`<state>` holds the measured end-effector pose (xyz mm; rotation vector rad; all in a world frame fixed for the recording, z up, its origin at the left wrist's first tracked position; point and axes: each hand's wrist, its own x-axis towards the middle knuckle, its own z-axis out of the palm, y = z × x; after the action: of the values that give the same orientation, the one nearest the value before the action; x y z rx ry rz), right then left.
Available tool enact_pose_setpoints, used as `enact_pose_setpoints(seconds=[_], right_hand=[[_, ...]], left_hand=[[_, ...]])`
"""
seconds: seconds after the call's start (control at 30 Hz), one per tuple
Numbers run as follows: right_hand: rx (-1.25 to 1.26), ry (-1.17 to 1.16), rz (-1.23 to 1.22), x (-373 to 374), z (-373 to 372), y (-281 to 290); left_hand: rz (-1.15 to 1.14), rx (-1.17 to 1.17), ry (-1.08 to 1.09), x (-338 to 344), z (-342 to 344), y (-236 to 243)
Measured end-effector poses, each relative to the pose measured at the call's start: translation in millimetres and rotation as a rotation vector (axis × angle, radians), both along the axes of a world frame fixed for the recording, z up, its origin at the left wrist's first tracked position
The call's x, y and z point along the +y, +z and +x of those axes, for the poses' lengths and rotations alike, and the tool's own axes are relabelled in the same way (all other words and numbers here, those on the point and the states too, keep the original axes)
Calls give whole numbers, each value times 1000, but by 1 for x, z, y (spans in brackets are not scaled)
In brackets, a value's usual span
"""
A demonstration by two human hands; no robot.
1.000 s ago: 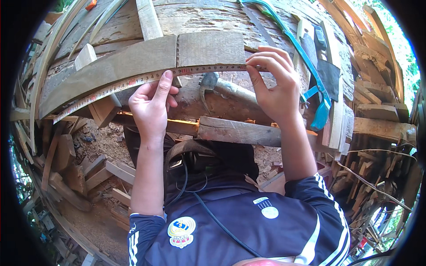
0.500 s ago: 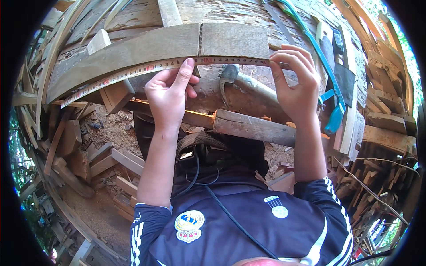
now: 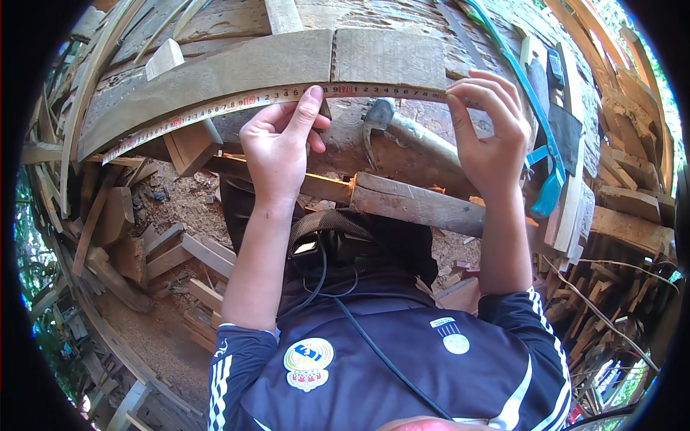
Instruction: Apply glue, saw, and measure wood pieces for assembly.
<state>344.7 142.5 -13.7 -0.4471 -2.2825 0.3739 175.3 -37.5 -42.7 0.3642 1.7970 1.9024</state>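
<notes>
A long wooden board [image 3: 215, 80] lies across the workbench, with a dark line marked across it. Along its near edge runs a tape measure blade [image 3: 194, 115], stretched between both sides of the board. My left hand [image 3: 279, 144] pinches the blade near the middle, thumb on top and fingers curled beneath. At the board's right end, my right hand [image 3: 492, 129] grips the blade between thumb and fingers. A claw hammer [image 3: 410, 133] lies between my hands, its head toward the left and its handle end hidden behind my right wrist.
A bow-shaped saw with a blue handle [image 3: 552, 190] lies to the right. In front of the bench is a squared timber [image 3: 417, 205]. Wood offcuts [image 3: 208, 251] and sawdust cover the ground at left, with more stacked wood [image 3: 589, 302] at right.
The view has shifted slightly, so the board and hands appear a little farther right. Both hands keep the same hold on the tape measure blade.
</notes>
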Motion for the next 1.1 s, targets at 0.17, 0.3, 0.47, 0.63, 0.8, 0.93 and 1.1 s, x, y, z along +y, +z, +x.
enact_pose_setpoints(seconds=[0.17,0.3,0.47,0.63,0.8,0.93,1.1], right_hand=[[5,-11,20,0,0,-1],[5,-13,-4,0,1,-4],[20,0,21,-2,0,-1],[-6,-39,20,0,1,-4],[-31,-28,-19,-2,-1,-5],[-50,-40,-49,-4,-1,-3],[-80,8,-57,-6,2,6]], left_hand=[[13,19,16,0,0,0],[-2,13,11,0,0,-2],[25,11,16,-1,-1,-1],[10,17,3,1,-1,-1],[44,26,14,-1,-3,-3],[24,-5,-20,-7,-5,-3],[103,-21,-84,-22,-12,3]])
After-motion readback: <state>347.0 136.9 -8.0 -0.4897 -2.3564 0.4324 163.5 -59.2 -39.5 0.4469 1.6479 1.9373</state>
